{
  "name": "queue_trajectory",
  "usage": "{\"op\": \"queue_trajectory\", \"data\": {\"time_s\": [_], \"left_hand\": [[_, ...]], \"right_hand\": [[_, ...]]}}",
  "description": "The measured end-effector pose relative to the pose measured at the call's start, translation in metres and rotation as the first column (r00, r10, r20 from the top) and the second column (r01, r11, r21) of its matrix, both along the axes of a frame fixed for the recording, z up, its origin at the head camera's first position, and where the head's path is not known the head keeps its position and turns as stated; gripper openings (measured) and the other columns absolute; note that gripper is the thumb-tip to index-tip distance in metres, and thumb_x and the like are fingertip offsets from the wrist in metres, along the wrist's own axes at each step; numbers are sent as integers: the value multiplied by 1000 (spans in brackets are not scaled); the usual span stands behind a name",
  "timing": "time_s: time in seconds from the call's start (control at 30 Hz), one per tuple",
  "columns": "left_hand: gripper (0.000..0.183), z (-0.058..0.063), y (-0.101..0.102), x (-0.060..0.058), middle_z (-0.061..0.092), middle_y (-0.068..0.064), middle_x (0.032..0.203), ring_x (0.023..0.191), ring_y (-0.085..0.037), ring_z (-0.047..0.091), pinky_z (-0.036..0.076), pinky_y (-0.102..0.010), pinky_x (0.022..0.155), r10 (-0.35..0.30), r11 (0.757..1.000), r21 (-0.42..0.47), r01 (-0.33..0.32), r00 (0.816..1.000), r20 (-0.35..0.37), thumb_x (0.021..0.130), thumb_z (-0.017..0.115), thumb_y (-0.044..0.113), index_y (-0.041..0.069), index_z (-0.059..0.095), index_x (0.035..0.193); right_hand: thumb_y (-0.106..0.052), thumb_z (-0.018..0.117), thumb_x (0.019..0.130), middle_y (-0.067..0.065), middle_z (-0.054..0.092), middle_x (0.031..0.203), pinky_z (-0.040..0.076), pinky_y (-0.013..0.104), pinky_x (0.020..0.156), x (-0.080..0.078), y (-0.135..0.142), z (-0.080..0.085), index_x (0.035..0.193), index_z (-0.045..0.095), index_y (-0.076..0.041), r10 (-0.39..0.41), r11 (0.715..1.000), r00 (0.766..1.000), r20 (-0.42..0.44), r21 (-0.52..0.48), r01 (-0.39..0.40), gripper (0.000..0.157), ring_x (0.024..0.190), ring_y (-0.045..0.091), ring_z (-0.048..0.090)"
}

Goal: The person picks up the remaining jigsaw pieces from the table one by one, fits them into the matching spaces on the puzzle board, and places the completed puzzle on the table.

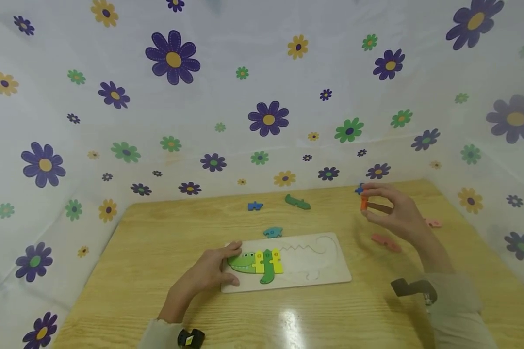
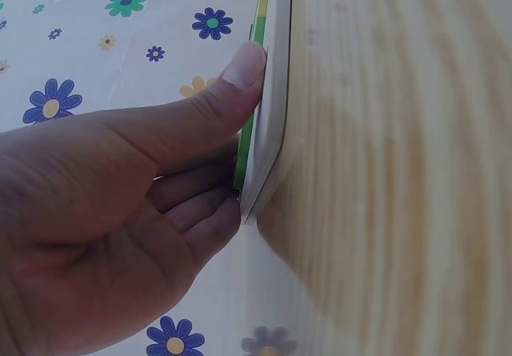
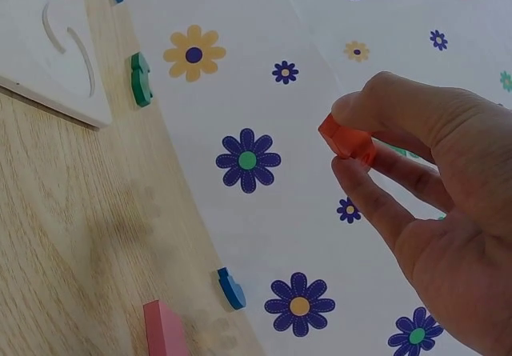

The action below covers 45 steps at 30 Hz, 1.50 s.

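Note:
My right hand (image 1: 399,211) pinches an orange puzzle piece (image 1: 364,201) between thumb and fingertips, raised above the right side of the table; the right wrist view shows the orange piece (image 3: 349,142) partly covered by the fingers. At the board's left end, my left hand (image 1: 209,269) holds the pale wooden puzzle board (image 1: 314,259), thumb at the near side and fingers at the far corner. On the board lie a green crocodile head (image 1: 240,262), yellow pieces (image 1: 277,264) and a green leg piece (image 1: 268,271). The outlined right part of the board is bare.
Loose pieces lie around the board: light blue (image 1: 272,232), blue (image 1: 255,206), green (image 1: 298,202), pinkish red (image 1: 386,242) and pink (image 1: 433,223). Another blue piece (image 1: 359,189) is partly behind the right hand. A flowered curtain (image 1: 227,97) rises behind the wooden table (image 1: 166,228).

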<state>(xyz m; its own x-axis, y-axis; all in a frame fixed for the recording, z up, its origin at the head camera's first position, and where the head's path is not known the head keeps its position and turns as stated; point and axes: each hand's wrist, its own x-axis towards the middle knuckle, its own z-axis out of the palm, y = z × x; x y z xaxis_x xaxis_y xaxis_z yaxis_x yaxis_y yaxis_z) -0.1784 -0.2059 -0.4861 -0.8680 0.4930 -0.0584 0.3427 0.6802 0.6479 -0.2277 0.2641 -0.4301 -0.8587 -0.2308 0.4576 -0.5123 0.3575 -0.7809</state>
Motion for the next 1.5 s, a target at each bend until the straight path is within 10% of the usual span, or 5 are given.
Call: {"op": "queue_trajectory", "data": {"time_s": [0.8,1.5], "left_hand": [[76,4,8,1,37,-15,161,150,-32,33,31,-46,120,17,999,-31,-17,1000,9,78,87,9,-7,53,144],[76,-3,4,0,38,-13,161,150,-31,34,32,-47,120,10,1000,-27,-10,1000,-2,78,88,11,-5,54,144]], "right_hand": [[23,73,80,-4,58,138,57,23,91,3,1,4,116,68,7,58,998,998,-20,14,-58,39,118,4,61],[24,73,79,25,52,144,55,19,91,11,-3,4,117,68,8,24,999,1000,-1,28,-24,42,120,0,58]]}}
